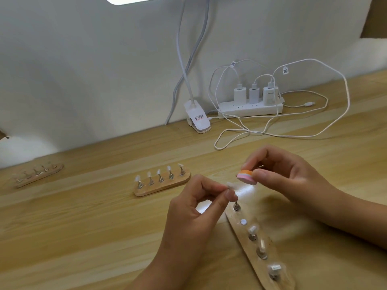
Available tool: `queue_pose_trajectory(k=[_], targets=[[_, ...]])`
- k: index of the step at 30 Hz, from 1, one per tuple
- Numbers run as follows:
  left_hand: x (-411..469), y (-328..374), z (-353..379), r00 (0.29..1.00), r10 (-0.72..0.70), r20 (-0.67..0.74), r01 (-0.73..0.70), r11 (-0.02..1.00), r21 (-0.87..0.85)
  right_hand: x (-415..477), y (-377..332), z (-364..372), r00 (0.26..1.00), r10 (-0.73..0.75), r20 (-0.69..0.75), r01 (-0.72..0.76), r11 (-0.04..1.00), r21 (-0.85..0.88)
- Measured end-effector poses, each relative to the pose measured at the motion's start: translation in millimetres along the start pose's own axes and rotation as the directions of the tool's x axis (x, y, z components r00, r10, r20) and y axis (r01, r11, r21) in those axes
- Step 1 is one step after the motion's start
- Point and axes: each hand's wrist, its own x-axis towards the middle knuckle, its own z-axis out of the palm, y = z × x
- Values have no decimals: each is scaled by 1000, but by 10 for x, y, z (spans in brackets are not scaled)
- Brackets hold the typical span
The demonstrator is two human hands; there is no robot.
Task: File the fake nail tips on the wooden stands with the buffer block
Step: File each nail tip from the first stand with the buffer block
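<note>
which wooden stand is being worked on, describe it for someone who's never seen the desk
On the wooden desk, look near right, just below the left hand and right hand: the near stand runs away from the viewer. Unlike the middle stand with five tips in a row, it has one bare white disc.

hands (240, 191) w/ buffer block (247, 176), nail tip (231, 185)

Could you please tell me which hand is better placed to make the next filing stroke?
Right: the right hand holds the buffer block close above the nail tip, while the left hand is busy pinching that tip.
</note>
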Motion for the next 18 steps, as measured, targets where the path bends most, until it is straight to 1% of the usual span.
queue_pose_trajectory(k=[2, 4, 7, 9, 12, 15, 18], targets=[[0, -2, 1, 1000, -5, -2, 5, 1000, -7, -28, -37, 11, 997, -22, 68, 19, 999, 47], [1, 0, -8, 1000, -19, -1, 19, 999, -26, -17, -18, 25, 993, 21, 114, -20, 1000, -9], [11, 21, -32, 998, -59, -11, 58, 996, -74, 38, 52, 7, 995, 91, 43, -86, 991, -103], [23, 32, -42, 994, -109, -4, 107, 985, -132, 58, 61, -11, 996, 89, 2, -88, 989, -119], [43, 35, -44, 986, -168, 20, 168, 962, -213, 60, 55, -29, 998, 61, -14, -62, 991, -119], [47, 34, -43, 982, -188, 24, 189, 960, -206, 77, 64, -35, 998, 43, -49, -48, 994, -99], [32, 29, -38, 983, -178, 45, 182, 974, -135, 102, 77, -55, 994, 41, -99, -48, 997, -66]])
